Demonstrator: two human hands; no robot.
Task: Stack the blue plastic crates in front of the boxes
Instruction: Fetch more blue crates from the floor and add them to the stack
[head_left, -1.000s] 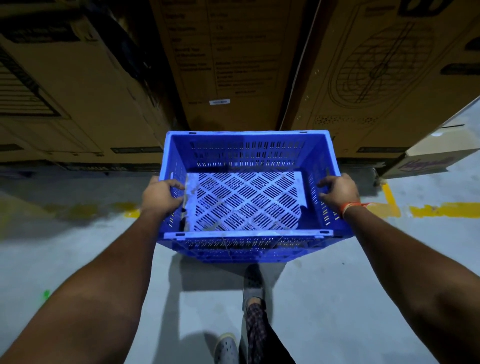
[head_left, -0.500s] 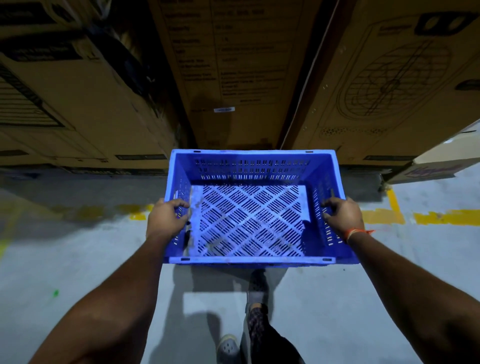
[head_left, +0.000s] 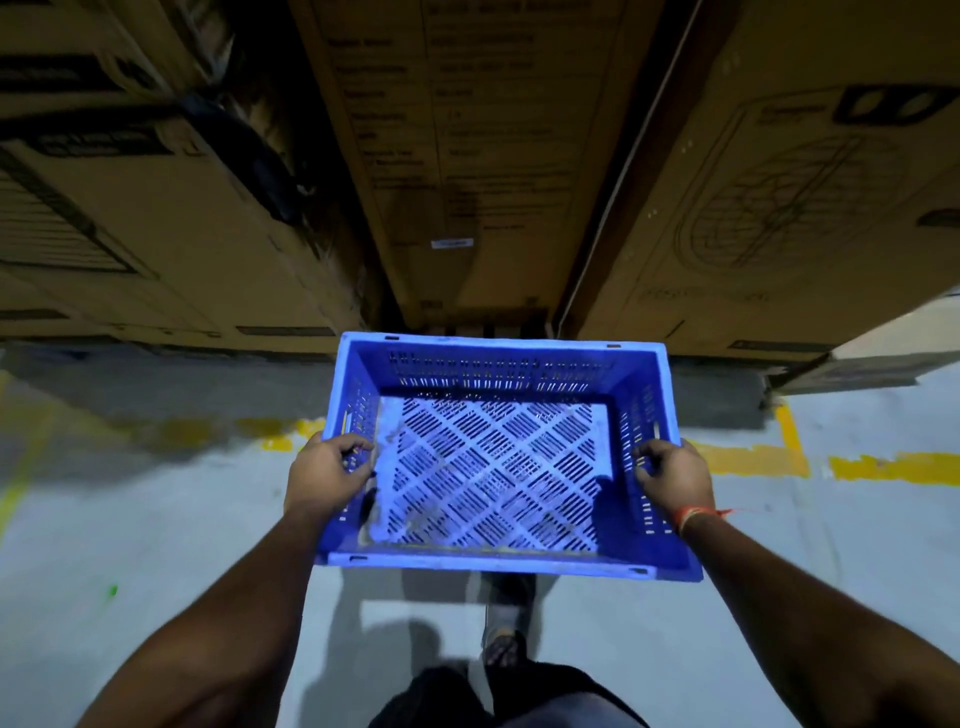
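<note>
I held a blue plastic crate (head_left: 498, 467) out in front of me, over the grey concrete floor (head_left: 156, 519). My left hand (head_left: 324, 475) gripped its left wall, fingers (head_left: 353, 452) curled over the rim. My right hand (head_left: 675, 478) gripped the right wall the same way, an orange thread (head_left: 693, 514) tied at the wrist. The crate's slotted bottom held nothing. Its far edge sat close to tall cardboard boxes (head_left: 483, 156). Worn yellow line (head_left: 753, 460) crossed the floor beneath. One shoe (head_left: 506, 618) showed below the crate.

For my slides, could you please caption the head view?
Both hands grip an empty blue crate before stacked cardboard boxes.
</note>
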